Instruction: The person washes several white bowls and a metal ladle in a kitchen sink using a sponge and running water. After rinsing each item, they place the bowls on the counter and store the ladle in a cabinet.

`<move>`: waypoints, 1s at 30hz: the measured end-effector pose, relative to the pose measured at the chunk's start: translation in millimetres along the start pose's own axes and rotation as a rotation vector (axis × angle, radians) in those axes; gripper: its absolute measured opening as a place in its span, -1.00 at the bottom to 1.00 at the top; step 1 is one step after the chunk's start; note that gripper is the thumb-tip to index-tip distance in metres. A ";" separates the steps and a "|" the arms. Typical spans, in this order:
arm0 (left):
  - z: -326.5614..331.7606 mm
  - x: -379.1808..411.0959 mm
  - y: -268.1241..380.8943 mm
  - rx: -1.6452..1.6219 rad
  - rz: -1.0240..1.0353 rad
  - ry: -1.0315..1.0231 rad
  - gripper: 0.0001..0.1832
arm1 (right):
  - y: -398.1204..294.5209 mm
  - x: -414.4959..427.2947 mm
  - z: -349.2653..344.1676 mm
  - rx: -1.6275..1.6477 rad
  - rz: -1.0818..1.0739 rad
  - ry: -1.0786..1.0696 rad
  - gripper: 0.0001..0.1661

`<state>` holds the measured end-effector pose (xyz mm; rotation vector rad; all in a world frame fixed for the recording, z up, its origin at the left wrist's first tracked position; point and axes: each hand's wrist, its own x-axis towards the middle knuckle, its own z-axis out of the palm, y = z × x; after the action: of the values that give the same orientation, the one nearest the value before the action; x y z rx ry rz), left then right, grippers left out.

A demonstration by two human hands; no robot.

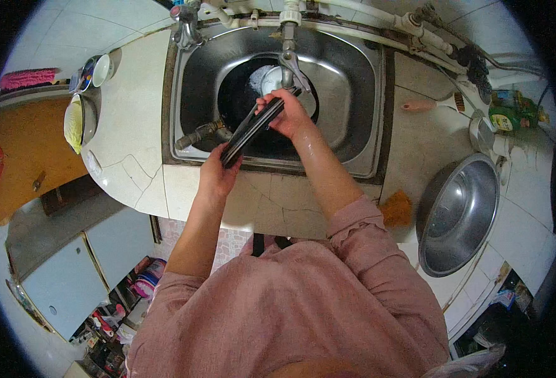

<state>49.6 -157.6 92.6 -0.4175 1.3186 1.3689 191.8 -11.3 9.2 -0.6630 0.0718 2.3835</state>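
My two hands hold a bundle of long dark sticks point(254, 131), apparently chopsticks, at a slant over the sink point(356, 94). My left hand point(217, 174) grips the lower end near the sink's front rim. Around the upper end closes my right hand point(289, 115), just below the metal faucet point(288, 59). One stick stands slightly apart from the others. Beneath them a round black pan point(233, 92) sits in the basin. White suds point(258, 78) and a pale dish point(272, 81) are in it, partly hidden by the faucet. My right forearm looks wet.
A steel basin point(460, 215) stands tilted at the right, near an orange-brown scrubbing pad point(396, 209). A brush point(431, 105) and green bottles point(507, 111) lie beyond. Bowls point(102, 71) sit on the left counter. A second tap point(187, 26) and pipes point(367, 30) run along the wall.
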 end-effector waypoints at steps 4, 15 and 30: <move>-24.5 5.3 1.7 0.188 0.085 -0.165 -0.74 | 7.3 -9.3 13.1 0.138 0.027 0.049 -0.71; 123.1 129.7 -72.4 -0.109 -0.281 -0.395 -0.67 | -101.3 -67.0 72.0 -0.564 -0.728 0.250 -0.83; 72.9 158.1 -1.8 0.109 0.120 0.025 -0.73 | -20.5 -19.0 24.0 -0.366 -0.586 0.162 -0.77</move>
<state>34.2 -24.0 -17.9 -0.2868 1.4511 1.3866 206.1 -1.0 41.5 -0.9007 -0.4410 1.7841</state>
